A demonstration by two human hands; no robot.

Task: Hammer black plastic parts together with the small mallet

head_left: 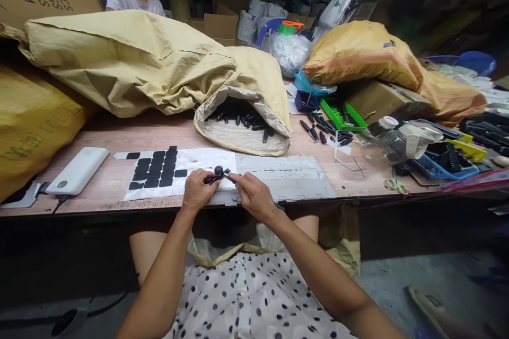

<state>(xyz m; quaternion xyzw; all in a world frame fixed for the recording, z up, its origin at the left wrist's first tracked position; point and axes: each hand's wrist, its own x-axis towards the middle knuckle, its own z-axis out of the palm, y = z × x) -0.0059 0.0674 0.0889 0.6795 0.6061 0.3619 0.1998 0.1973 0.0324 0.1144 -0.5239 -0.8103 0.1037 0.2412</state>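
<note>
My left hand is closed around a small black plastic part with a round knob, held just above the table's front edge. My right hand pinches the other end of the same part, fingers pressed together. Both hands meet over a white backing sheet that carries several black square pads. An open tan paper sack lies on its side behind the hands, with several black stick-shaped parts inside its mouth.
A white power bank with a cable lies at the left. Large tan sacks and a yellow sack crowd the back. Green tray, loose black parts, a clear bottle and blue trays fill the right. Another person sits beyond the table.
</note>
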